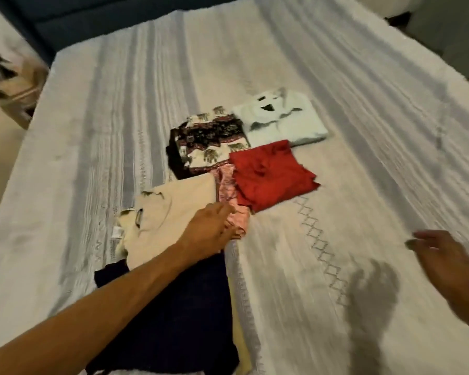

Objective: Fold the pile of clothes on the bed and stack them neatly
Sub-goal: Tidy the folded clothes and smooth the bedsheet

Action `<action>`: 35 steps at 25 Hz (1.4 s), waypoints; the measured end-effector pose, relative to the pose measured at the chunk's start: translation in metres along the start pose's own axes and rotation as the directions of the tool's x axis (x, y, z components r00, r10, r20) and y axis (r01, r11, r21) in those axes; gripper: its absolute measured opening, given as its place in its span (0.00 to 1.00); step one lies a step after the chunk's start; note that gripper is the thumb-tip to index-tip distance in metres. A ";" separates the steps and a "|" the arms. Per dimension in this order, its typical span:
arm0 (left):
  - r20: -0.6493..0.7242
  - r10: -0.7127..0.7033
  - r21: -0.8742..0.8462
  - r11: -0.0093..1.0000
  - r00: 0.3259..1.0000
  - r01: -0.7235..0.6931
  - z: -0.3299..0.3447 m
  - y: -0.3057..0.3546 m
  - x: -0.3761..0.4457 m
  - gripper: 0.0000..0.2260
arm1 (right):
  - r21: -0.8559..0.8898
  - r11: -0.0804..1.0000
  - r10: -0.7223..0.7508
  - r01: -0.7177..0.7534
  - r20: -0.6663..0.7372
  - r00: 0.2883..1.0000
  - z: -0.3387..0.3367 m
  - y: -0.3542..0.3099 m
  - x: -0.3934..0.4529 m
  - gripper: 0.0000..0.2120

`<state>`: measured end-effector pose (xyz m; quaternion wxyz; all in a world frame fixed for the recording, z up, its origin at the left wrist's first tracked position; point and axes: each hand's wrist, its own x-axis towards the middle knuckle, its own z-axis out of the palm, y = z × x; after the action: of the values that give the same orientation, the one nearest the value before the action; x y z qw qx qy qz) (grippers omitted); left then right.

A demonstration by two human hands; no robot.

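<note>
Navy garment (173, 315) folded (nearest); left hand (209, 228) pinches pink cloth (232, 212) | right hand (444, 263) loose, blurred

Six folded garments (271, 174) lie clustered on bed (119, 131).

Two bare hands in view, no gloves. Left hand (210, 230) joins a long forearm, bare along its whole visible length to the frame's lower edge; no sleeve, watch or band seen. Right hand (444, 263) is motion-blurred, bare to the wrist, cut off by the right edge. Rings, nails or marks: cannot tell through the blur.
</note>
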<state>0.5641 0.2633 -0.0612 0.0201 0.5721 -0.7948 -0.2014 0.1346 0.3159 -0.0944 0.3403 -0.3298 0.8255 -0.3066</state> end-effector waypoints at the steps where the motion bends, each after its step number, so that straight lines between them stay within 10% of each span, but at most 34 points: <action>1: -0.080 -0.061 -0.031 0.998 0.995 0.059 -0.012 -0.039 -0.011 0.23 | 0.003 0.998 -0.063 0.063 0.037 0.997 0.039 -0.046 -0.003 0.14; 9: -0.015 -0.310 -0.001 0.951 0.950 0.311 0.021 -0.143 0.038 0.45 | 0.551 0.794 0.120 -0.258 0.274 0.954 0.244 -0.237 0.111 0.23; 14: -0.222 -0.274 0.058 0.954 0.936 0.293 0.064 -0.162 0.051 0.45 | 0.012 0.999 0.052 -0.052 -0.007 0.999 0.301 -0.241 0.193 0.30; 19: -0.219 -0.287 0.068 0.949 0.932 0.308 0.064 -0.165 0.058 0.45 | 0.289 0.940 0.116 -0.179 0.222 0.968 0.285 -0.283 0.227 0.18; 24: -0.221 -0.296 0.104 0.940 0.929 0.324 0.060 -0.163 0.053 0.44 | 0.364 0.929 -0.163 0.060 0.258 0.952 0.231 -0.331 0.181 0.22; 28: -0.191 -0.410 0.106 0.895 0.892 0.434 0.053 -0.151 0.038 0.40 | 0.688 0.725 -0.255 0.005 0.261 0.931 0.156 -0.325 0.091 0.27; 31: -0.281 -0.169 -0.248 0.964 0.945 0.098 0.035 -0.063 0.007 0.24 | 0.815 0.568 -0.227 -0.115 0.289 0.930 0.068 -0.274 0.019 0.29; 33: -0.047 -0.237 -0.777 0.619 0.970 0.113 0.033 0.049 -0.011 0.17 | 0.852 0.496 -0.186 -0.167 0.292 0.938 0.004 -0.220 -0.028 0.24; 35: 0.521 -0.116 -0.846 -0.201 0.846 0.493 0.021 0.157 -0.018 0.28 | 0.883 0.426 -0.099 -0.198 0.263 0.960 -0.047 -0.170 -0.074 0.22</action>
<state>0.4229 0.3273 -0.0234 0.2812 0.5090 -0.2056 -0.7871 0.1967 0.2843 0.0833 0.5834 -0.1106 0.4860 -0.6413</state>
